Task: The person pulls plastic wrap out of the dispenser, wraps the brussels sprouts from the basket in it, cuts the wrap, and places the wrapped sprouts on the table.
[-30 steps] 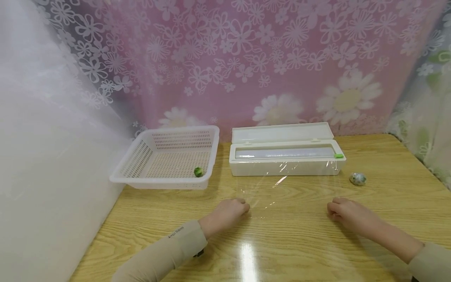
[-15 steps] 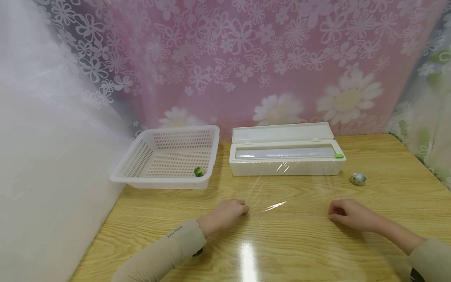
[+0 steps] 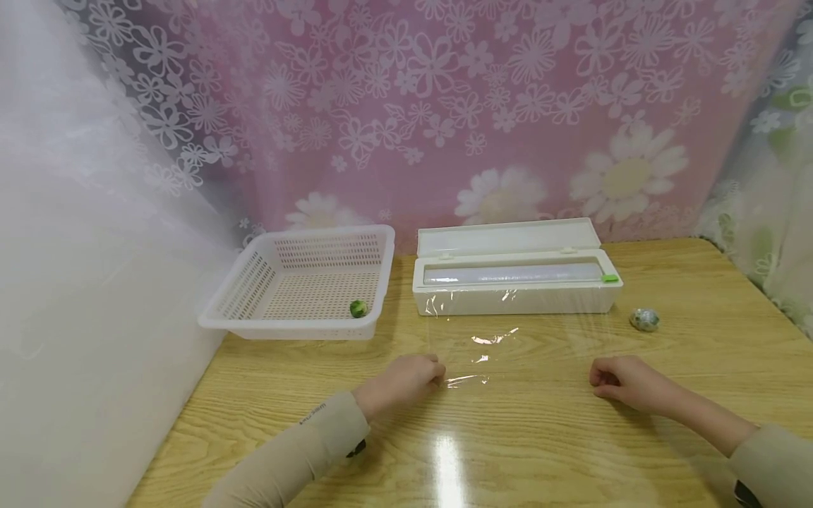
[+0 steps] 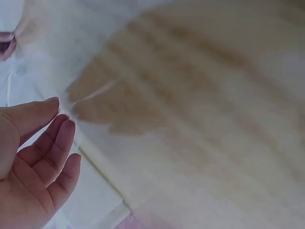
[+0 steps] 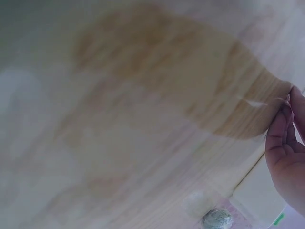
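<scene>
A clear sheet of cling film [image 3: 527, 356] stretches from the white dispenser box [image 3: 514, 303] toward me, close over the table. At its near left corner my left hand [image 3: 403, 382] pinches the film between thumb and fingertips, as the left wrist view shows up close with the left hand [image 4: 40, 160] at the edge. My right hand [image 3: 629, 384] pinches the near right corner; in the right wrist view the right hand [image 5: 286, 138] has thumb and forefinger together on it. Inside the box, lid raised, lies the film roll [image 3: 514, 274]. A green slide cutter [image 3: 610, 279] sits at the box's right end.
A white perforated basket [image 3: 298, 326] stands at left, with a small green Brussels sprout-like ball [image 3: 358, 309] in its front right corner. Right of the box lies a small shiny film-wrapped ball [image 3: 645, 319]. Floral curtains [image 3: 406, 106] hang behind the wooden table [image 3: 508, 437].
Glints on the film have shifted as it slackens a little. My right hand has turned slightly, showing the thumb below the forefinger. My left hand has edged slightly left.
</scene>
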### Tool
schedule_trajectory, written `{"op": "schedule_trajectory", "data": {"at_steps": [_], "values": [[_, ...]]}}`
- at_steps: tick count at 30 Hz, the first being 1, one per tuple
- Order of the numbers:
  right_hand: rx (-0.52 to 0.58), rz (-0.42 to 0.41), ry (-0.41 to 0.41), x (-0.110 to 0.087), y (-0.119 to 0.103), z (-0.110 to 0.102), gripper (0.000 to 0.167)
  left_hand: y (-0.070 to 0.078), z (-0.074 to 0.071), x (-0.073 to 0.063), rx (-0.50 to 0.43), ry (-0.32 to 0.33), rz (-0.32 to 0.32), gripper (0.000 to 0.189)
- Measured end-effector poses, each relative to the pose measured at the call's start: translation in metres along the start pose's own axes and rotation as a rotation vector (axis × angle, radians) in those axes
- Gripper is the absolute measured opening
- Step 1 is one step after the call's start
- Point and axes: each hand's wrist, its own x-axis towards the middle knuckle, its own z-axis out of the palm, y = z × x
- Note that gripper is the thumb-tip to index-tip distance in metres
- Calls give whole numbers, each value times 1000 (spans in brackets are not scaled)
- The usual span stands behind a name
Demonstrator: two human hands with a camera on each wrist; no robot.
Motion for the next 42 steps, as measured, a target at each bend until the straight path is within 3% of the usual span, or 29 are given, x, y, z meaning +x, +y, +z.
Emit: {"op": "schedule_trajectory", "data": {"at_steps": [7,14,18,26,36,42], "values": [[13,2,5,-1,0,2,16,-9,-22,2,-82,107,-13,9],[24,12,-2,-1,-1,1,15,-22,-48,5,-144,276,-40,12],[23,15,-2,-1,-3,1,15,-31,-60,3,-196,364,-81,10],[15,2,2,-1,-4,1,17,-60,-73,-4,-254,468,-219,13],[33,25,-20,0,-6,-3,15,-111,-71,-18,-284,502,-389,18],[38,21,-27,0,-5,-3,15,-133,-68,-20,-303,430,-481,21]]}}
